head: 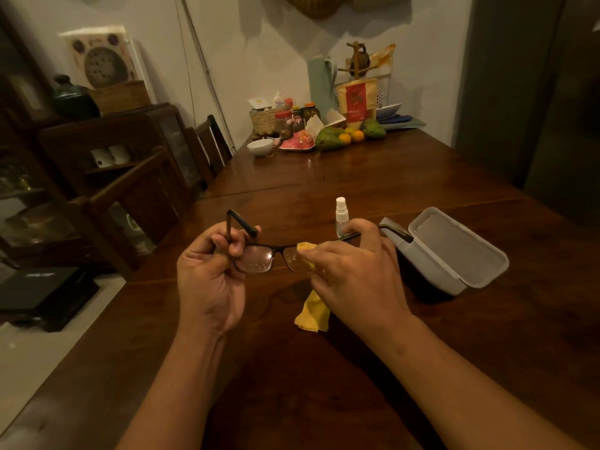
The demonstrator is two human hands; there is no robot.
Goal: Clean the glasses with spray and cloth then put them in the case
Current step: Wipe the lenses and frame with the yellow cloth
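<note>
Glasses [256,258] hang in the air above the desk [357,177], between both hands and clear of the wood. The left hand [211,274] has its grip curled round the left temple near the hinge. The right hand [354,271] has its grip pinched on the yellow cloth [313,315], which is pressed to the right lens with its tail dangling toward the desk.

The likeliest trouble is twist. Only one temple is held, so hard rubbing on the far lens could lever the frame against that hinge, or pull it out of the left grip. Bare fingertips at the cloth's edge may smear the lens again. The spray bottle [341,212] stands just behind the right hand, and a wide wiping stroke could tip it. The open case [454,251] lies near on the right, where the outstretched right temple could catch its rim.

The frame's long axis runs left to right across the view, nearly level. Both temples reach away from the person, the right one angling toward the case. The fronts of the lenses therefore seem to face the person, tilted slightly upward.
</note>
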